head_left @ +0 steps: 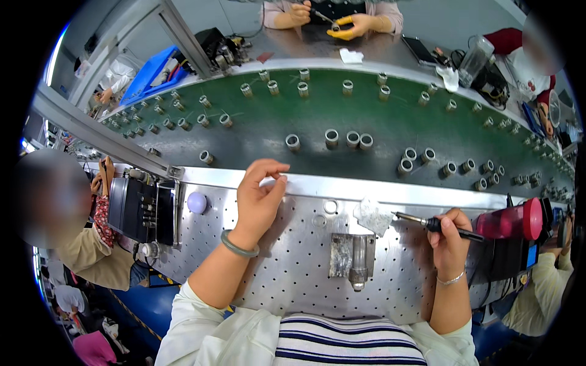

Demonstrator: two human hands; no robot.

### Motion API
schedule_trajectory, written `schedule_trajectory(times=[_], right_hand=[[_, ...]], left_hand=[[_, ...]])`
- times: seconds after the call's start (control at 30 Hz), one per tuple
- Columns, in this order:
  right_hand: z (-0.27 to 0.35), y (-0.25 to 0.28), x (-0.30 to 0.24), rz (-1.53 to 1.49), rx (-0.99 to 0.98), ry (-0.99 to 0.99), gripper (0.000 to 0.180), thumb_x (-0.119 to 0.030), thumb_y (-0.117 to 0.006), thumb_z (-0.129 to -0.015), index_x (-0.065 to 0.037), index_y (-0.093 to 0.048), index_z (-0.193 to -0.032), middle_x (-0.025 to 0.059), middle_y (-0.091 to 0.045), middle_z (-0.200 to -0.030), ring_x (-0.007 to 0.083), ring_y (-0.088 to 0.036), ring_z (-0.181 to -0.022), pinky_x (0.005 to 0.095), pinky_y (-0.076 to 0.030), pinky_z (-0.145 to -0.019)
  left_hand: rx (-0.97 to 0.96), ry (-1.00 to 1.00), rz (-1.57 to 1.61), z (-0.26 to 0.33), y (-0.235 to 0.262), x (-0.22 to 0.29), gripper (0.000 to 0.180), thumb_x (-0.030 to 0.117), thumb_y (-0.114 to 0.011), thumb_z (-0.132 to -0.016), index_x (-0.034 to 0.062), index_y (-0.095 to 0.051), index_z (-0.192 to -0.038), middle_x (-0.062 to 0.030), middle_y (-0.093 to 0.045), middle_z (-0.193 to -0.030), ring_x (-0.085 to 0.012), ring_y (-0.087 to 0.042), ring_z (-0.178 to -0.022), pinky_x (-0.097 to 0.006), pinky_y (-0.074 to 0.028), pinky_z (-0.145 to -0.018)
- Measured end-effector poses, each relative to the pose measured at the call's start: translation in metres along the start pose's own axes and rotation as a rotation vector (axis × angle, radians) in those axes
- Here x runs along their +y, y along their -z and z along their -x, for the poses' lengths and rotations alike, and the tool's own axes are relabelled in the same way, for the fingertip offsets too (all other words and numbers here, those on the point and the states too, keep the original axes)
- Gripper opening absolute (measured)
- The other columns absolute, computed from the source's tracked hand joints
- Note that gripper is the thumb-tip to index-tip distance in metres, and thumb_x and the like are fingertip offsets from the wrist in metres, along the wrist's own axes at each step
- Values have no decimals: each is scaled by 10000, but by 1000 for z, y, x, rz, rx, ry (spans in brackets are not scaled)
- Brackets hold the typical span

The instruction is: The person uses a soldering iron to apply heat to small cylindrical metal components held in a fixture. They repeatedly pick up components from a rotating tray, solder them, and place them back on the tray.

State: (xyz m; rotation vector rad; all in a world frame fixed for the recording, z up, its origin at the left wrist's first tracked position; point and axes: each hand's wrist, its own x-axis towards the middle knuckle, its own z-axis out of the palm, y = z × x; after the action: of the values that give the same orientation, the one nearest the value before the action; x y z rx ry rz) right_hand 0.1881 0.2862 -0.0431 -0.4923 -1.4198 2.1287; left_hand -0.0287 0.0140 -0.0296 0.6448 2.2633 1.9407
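My right hand [450,241] grips a soldering iron [434,224] by its black handle, with the metal tip pointing left at the edge of a crumpled pale wipe [372,217]. My left hand [259,194] hovers by the metal rail [311,186] along the belt's near edge. Its fingers are bent, thumb and forefinger stand apart, and nothing shows between them. On the perforated metal bench [287,274], a block fixture [342,256] with a shiny cylinder [359,262] lies between my arms. Two small rings [330,207] sit just beyond it.
A green conveyor belt [244,146] bearing several short metal cylinders [331,138] runs across beyond the rail. To the left are a purple ball [197,202] and a black device [137,201]; a pink container [506,221] stands at right. Co-workers sit opposite and on both sides.
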Motion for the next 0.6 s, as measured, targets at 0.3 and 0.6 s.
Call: schedule_trajectory(times=[0.3, 0.6], right_hand=[[1, 3, -5, -1, -31, -11, 139, -122, -634, -871, 3, -581, -839, 78, -616, -686, 85, -543, -500, 179, -414, -447], [7, -2, -10, -42, -56, 25, 156, -134, -638, -870, 11, -584, -850, 84, -619, -688, 84, -545, -494, 175, -415, -444]], left_hand=[[-492, -397, -636, 5, -39, 43, 328, 25, -755, -631, 62, -703, -953, -47, -620, -959, -235, -538, -888, -336, -456, -768], [-621, 442, 217, -9, -35, 60, 209, 43, -658, -829, -41, -681, -1020, -58, -662, -918, -77, -590, -786, -220, -463, -695]])
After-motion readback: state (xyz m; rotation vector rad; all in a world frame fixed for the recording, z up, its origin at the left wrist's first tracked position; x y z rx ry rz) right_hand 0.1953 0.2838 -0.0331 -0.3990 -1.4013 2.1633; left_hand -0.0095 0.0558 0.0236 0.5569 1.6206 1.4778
